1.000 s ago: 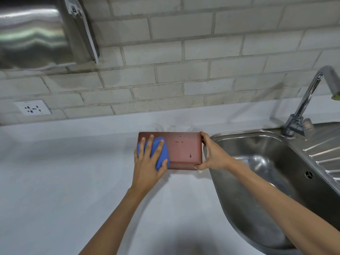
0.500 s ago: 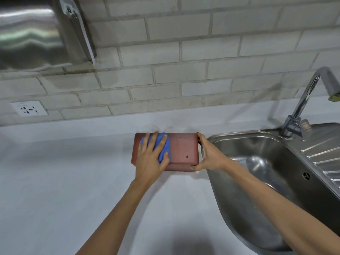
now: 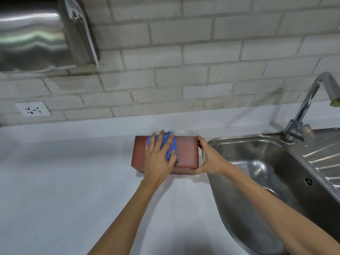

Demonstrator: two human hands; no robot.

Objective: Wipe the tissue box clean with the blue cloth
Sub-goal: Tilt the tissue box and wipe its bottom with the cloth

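Note:
A reddish-brown tissue box (image 3: 185,153) lies flat on the white counter (image 3: 64,181), just left of the sink. My left hand (image 3: 159,157) presses a bunched blue cloth (image 3: 170,146) onto the middle of the box's top, fingers spread over the cloth. My right hand (image 3: 209,157) grips the box's right end, thumb at the near corner and fingers at the far corner. The part of the top under my left hand is hidden.
A stainless steel sink (image 3: 257,162) with a drainboard (image 3: 323,157) and a tall tap (image 3: 309,102) sits at the right. A brick wall runs behind, with a socket (image 3: 33,109) at the left and a steel dispenser (image 3: 36,34) above it.
My left hand has slid the blue cloth from the box's left end toward the middle and far edge. The dark marks seen on the top are gone. My right hand has kept its grip.

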